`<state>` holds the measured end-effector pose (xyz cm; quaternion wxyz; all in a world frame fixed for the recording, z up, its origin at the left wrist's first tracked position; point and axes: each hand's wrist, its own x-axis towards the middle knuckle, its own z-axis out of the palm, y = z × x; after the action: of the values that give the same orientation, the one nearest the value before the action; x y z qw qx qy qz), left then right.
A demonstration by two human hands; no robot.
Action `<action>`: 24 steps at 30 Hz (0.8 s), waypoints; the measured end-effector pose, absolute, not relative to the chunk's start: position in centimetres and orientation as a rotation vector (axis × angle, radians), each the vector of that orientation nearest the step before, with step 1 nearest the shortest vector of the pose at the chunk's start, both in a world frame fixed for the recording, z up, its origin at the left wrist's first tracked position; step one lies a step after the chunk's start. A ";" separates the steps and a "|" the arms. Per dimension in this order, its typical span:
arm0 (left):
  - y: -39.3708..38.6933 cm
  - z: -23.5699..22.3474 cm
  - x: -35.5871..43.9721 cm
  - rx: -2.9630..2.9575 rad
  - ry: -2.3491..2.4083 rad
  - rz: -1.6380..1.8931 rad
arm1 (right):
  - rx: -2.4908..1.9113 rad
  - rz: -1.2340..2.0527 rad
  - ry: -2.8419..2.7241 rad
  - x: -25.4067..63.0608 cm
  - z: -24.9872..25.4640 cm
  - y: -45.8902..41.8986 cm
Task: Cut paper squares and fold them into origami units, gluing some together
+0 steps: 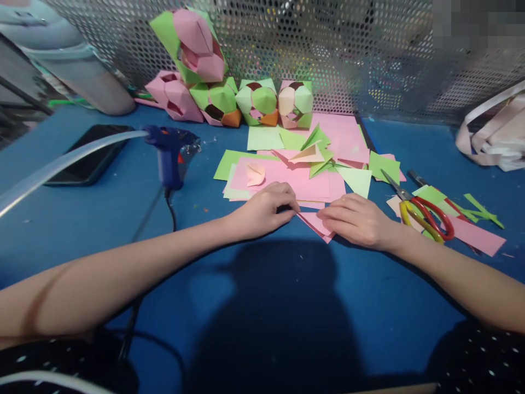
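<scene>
A folded pink piece of paper (315,223) lies on the blue table in front of me, its point toward my body. My left hand (273,207) pinches its left corner between thumb and fingers. Across its right part rests my right hand (356,220), fingers together and pressing on the paper, which hides that side. Just beyond both hands is a pile of pink and green paper sheets (283,178), with a small curled peach piece (256,174) and several folded green pieces (318,143) on top.
Scissors (422,213) with red and yellow handles lie right among paper scraps (478,232). Left stand a blue glue gun (168,156), its cord, and a dark phone (90,153). Folded paper balls (258,101) line the perforated metal panel (336,60). A tumbler (90,71) and white ribbon (498,128) flank them.
</scene>
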<state>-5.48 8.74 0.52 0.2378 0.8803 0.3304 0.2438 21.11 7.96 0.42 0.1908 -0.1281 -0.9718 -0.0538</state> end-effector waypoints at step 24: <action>8.4 0.3 -4.9 2.464 0.922 0.694 | -0.374 -0.193 -2.676 21.7 -0.2 7.3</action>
<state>-4.86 8.45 0.28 0.2089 0.8857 0.3312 0.2493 21.67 7.35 -0.20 0.2146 -0.1347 -0.9649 -0.0695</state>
